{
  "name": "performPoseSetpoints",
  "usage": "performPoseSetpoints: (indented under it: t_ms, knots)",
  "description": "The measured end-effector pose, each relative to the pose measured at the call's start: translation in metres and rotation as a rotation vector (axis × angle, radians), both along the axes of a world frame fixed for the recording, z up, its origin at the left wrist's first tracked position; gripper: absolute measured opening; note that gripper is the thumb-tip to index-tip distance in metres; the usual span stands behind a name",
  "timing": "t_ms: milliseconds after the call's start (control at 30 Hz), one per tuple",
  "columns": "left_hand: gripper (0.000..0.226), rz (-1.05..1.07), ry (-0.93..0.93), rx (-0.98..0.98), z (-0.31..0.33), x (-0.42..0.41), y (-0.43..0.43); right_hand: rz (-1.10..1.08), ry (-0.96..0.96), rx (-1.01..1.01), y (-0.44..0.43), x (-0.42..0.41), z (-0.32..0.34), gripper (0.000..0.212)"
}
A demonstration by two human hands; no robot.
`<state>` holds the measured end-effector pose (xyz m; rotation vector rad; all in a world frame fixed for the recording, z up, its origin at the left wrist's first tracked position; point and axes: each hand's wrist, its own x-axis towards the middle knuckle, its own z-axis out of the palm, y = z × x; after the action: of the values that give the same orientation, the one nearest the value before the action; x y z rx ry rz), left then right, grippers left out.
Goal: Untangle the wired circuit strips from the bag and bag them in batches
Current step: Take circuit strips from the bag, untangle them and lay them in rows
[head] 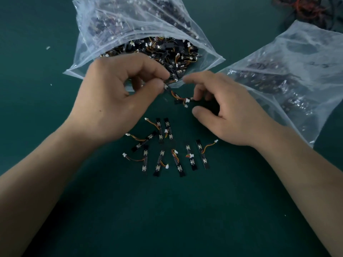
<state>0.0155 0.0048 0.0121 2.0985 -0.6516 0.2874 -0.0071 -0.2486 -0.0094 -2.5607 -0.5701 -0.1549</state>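
An open clear plastic bag (87, 52) full of tangled black circuit strips with orange-red wires and white plugs lies at the top centre. Just in front of its mouth, my left hand (113, 97) pinches one end of a small tangle of wired strips (181, 98) between thumb and fingers. My right hand (228, 112) holds the tangle's other end with curled fingers. Several separated strips (167, 147) lie spread out on the green table below both hands.
A second clear bag (297, 71) holding strips lies on the right. A heap of dark and red wires (308, 10) sits at the top right corner. The green table surface (167, 219) stretches toward me.
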Motion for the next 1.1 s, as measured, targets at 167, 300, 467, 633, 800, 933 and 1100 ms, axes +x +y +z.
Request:
performPoseSetpoints:
  t_ms: [167,300,467,633,800,933,1100]
  knots:
    - [0.015,-0.055,0.078,0.062,0.001,0.01,-0.009,0.03,-0.08,-0.066,-0.001,-0.002,-0.004,0.025]
    - [0.012,-0.071,0.043,0.069,-0.007,0.002,-0.007,-0.013,-0.097,0.029,-0.001,-0.003,-0.004,0.019]
    - [0.011,-0.115,0.062,0.106,-0.012,0.001,-0.005,-0.072,-0.058,0.072,0.0,-0.001,-0.001,0.021]
    - [0.018,-0.147,0.158,0.096,-0.006,0.006,-0.006,-0.077,-0.049,0.06,0.0,-0.001,-0.002,0.025]
    - [0.017,-0.145,0.191,0.154,-0.007,0.008,-0.018,-0.091,-0.028,0.037,0.0,0.001,-0.002,0.024]
    - [0.011,-0.125,0.08,0.276,-0.009,0.006,-0.023,-0.081,-0.028,0.031,0.0,0.002,-0.002,0.023]
    - [0.009,-0.104,-0.024,0.326,-0.014,0.0,-0.023,-0.078,-0.017,0.06,0.0,0.001,-0.002,0.021]
